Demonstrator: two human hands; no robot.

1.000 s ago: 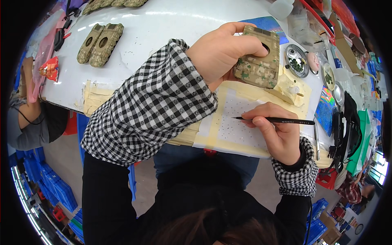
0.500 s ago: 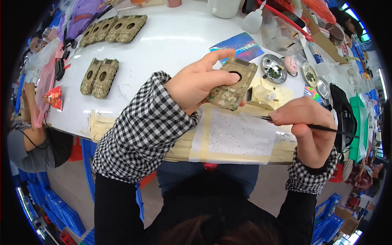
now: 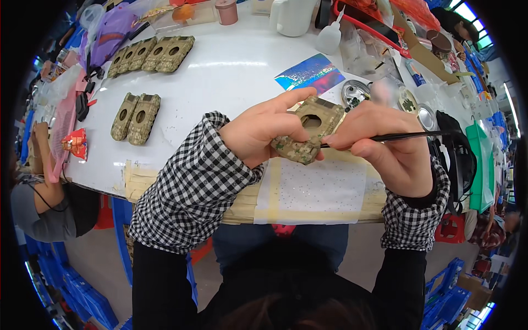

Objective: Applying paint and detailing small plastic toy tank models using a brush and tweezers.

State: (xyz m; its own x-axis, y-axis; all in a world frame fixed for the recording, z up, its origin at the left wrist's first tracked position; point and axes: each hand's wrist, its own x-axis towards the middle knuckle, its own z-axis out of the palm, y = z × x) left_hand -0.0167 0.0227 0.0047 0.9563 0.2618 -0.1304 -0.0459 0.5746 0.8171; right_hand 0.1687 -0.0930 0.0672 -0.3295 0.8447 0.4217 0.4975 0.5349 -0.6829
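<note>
My left hand (image 3: 256, 131) is closed on a camouflage toy tank hull (image 3: 298, 145) with a round hole in its top, the thumb lying by the hole. In my right hand (image 3: 393, 151) is a thin black pen-like tool (image 3: 410, 135), pinched between thumb and fingers. Its tip meets the hull's right side; whether it is a brush or a pick I cannot tell. Below the hull, a white paper sheet (image 3: 313, 195) dotted with tiny dark specks lies at the table's front edge.
Two similar hulls (image 3: 144, 118) lie at the left, with several more (image 3: 175, 54) behind them. A shiny blue foil sheet (image 3: 308, 74), a round metal dish (image 3: 355, 91) and a white squeeze bottle (image 3: 329, 39) sit beyond my hands. A green tray (image 3: 479, 168) is at far right.
My right hand has moved left and up with the tool, bringing its tip from above the paper to the hull. The hull has shifted slightly down and left in view.
</note>
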